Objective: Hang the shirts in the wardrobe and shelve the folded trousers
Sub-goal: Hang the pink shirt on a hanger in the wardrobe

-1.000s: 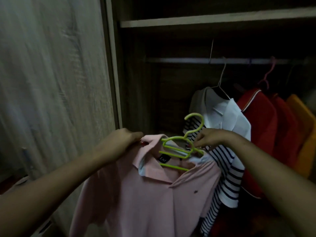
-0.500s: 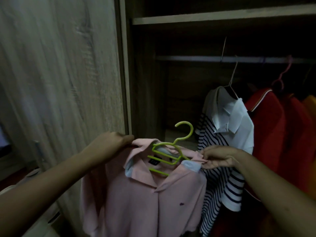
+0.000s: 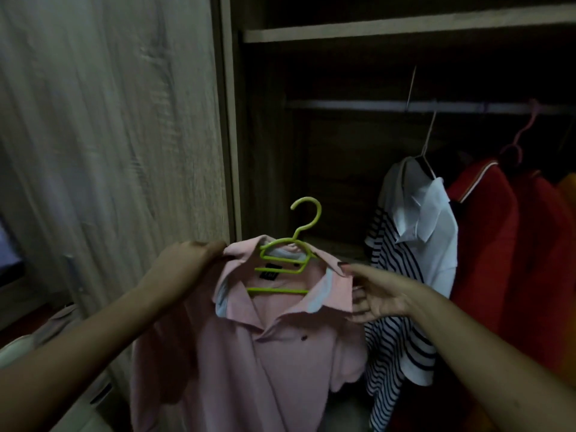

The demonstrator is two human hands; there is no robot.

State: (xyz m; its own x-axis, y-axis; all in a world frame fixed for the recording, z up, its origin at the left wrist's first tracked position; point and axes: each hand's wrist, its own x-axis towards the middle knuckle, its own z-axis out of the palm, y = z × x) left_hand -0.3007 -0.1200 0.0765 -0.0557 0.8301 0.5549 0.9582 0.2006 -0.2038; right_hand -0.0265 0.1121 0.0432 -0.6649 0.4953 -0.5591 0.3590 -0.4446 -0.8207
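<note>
A pink polo shirt [image 3: 249, 353] hangs on a lime-green plastic hanger [image 3: 290, 260] in front of the open wardrobe. My left hand [image 3: 184, 266] pinches the shirt's left shoulder next to the collar. My right hand [image 3: 374, 294] is at the right shoulder, thumb on the collar's edge, the other fingers spread behind the fabric. The hanger's hook points up, free, well below the metal rail [image 3: 358, 106].
On the rail's right part hang a white shirt [image 3: 427, 213], a navy-striped shirt [image 3: 392, 307], red shirts [image 3: 505, 244] and an orange one at the frame's edge. A wooden sliding door [image 3: 109, 135] fills the left. A shelf [image 3: 405, 26] runs above the rail.
The pink shirt on its hanger has shifted left and a little up in front of the wardrobe. My right hand slid from the hanger's neck to the right shoulder of the shirt.
</note>
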